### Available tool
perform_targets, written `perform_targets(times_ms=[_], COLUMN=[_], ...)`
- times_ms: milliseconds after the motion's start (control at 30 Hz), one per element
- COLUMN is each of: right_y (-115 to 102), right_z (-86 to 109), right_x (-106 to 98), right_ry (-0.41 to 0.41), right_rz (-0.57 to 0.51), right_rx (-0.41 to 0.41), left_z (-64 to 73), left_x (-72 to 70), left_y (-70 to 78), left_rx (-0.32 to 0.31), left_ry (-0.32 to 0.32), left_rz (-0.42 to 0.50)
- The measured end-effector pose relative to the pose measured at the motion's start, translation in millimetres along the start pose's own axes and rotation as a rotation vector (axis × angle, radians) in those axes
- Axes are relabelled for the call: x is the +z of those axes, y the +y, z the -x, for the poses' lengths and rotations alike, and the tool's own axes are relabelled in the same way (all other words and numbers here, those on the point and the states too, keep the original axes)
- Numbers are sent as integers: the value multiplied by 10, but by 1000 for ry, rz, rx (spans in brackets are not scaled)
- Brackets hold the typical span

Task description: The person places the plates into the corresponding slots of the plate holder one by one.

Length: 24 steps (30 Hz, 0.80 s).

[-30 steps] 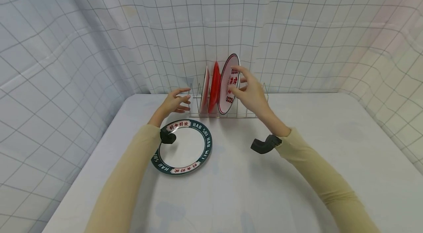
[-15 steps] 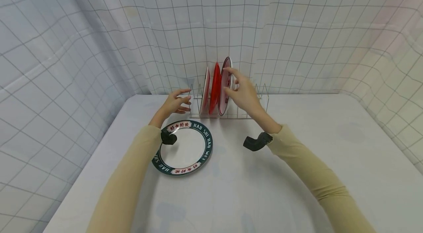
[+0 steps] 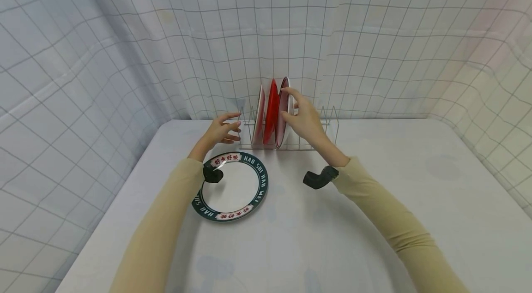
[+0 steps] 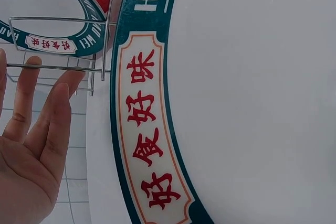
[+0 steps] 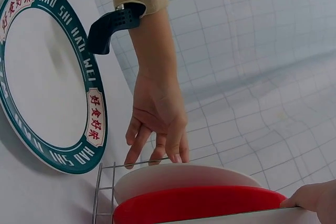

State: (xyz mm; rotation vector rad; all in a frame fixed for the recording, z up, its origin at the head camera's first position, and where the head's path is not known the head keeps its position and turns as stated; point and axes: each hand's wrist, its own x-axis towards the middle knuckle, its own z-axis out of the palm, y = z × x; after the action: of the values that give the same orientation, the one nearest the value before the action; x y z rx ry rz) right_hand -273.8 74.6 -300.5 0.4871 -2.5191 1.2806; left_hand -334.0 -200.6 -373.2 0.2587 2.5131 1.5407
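Note:
My right hand pinches a white plate with a dark rim, thumb on its left face. The plate stands nearly upright in a wire dish rack. Left of it a red plate leans in the rack, beside a pale plate whose green rim shows in the left wrist view. My left hand is at the rack's left end, fingers loosely extended, fingertips right at the wire. In the right wrist view, my right thumb lies at the held plate's edge.
A large white plate with a green lettered rim lies flat on the white table, in front of the rack and partly under my left wrist. A grid-patterned curtain hangs behind and at both sides.
My right hand has moved left and slightly down with the plate, turning it from showing its face to nearly edge-on, closer to the red plate. The left hand has stayed put.

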Motion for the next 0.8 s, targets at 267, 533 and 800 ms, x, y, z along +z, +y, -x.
perform_targets(times_ms=[267, 533, 800], right_y=[42, 37, 32], right_z=[-31, -101, -147], right_x=[34, 14, 3], right_ry=[-24, -97, -147], right_rz=[15, 35, 20], right_rx=[25, 57, 89], left_z=[8, 13, 11], left_x=[23, 26, 14], left_y=[4, 2, -13], left_rx=[-4, -10, -4], left_ry=[3, 12, 18], left_rz=[1, -10, -10])
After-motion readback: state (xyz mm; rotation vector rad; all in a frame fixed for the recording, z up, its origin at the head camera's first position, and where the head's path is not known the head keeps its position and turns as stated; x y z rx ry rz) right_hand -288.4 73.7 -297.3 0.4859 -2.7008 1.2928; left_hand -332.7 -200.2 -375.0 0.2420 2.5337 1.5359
